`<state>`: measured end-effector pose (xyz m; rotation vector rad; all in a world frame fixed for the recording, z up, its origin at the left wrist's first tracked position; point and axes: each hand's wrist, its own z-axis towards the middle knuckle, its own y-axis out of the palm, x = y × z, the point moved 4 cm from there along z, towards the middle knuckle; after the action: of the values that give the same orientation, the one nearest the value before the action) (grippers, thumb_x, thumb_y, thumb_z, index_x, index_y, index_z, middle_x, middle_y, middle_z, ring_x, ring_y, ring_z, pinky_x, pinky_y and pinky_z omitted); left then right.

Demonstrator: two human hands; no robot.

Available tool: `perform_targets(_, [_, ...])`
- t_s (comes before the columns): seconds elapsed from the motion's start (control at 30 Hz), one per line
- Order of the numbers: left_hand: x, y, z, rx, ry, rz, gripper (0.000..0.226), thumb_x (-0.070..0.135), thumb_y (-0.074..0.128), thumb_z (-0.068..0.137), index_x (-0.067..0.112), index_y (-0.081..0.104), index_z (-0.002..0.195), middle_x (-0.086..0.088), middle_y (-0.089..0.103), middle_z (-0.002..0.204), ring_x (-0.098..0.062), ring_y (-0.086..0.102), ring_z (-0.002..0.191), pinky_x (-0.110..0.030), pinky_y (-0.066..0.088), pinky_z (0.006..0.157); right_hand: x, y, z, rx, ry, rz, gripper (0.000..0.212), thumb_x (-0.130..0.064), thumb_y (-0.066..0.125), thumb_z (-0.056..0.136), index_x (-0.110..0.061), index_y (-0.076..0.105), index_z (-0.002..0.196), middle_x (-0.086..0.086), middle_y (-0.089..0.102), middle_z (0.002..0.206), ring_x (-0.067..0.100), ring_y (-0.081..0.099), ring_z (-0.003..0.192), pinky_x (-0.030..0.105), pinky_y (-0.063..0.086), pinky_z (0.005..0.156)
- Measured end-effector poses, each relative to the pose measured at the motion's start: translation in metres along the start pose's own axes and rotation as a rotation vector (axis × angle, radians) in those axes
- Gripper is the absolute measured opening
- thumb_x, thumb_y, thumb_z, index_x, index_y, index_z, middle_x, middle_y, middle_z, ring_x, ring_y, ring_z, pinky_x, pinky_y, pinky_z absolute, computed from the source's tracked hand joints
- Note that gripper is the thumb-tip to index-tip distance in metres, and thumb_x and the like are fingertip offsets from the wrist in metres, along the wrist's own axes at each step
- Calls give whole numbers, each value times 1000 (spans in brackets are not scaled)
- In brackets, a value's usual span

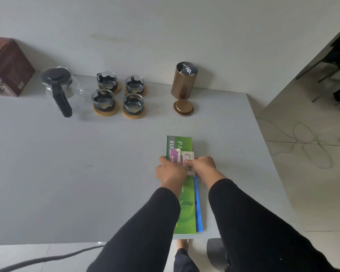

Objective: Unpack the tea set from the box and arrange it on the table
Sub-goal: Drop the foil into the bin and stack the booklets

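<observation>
Hands meet at the near right of the grey table [86, 173], over a green booklet [182, 146] that lies flat with a blue edge [198, 209] showing along its right side; the left hand [170, 170] curls its fingers round a small stack of cards or sachets [186, 160], purple and white, and the right hand [203, 165] pinches the same stack from the right, so both hands hold it just above or on the booklet, which of the two cannot be told; black sleeves [243, 213] cover both forearms. At the far side the tea set stands unpacked: a glass teapot [61, 87] with black lid and handle at the left; beside it four glass cups [118, 93] in a two-by-two group, each on a round wooden coaster [133, 114]; further right a bronze canister [184, 80] stands upright and open, a crumpled foil bag in its mouth, with its lid [183, 107] lying on the table just in front of it. At the far left corner sits the brown box [8, 65]; cables [310, 146] trail over the pale floor to the right.
</observation>
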<state>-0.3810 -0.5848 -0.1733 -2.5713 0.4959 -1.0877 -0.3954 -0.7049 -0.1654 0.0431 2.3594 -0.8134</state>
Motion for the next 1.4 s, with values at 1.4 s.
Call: perform_targets(1.4, [248, 163, 136, -4, 156, -139, 62, 7, 38, 92, 25, 21, 149, -3, 47, 143, -27, 51, 123, -33, 46, 99, -150, -131, 255, 58, -210, 73, 25, -17, 54, 86, -21, 69, 106, -5, 62, 88, 15, 54, 80, 20, 39, 69])
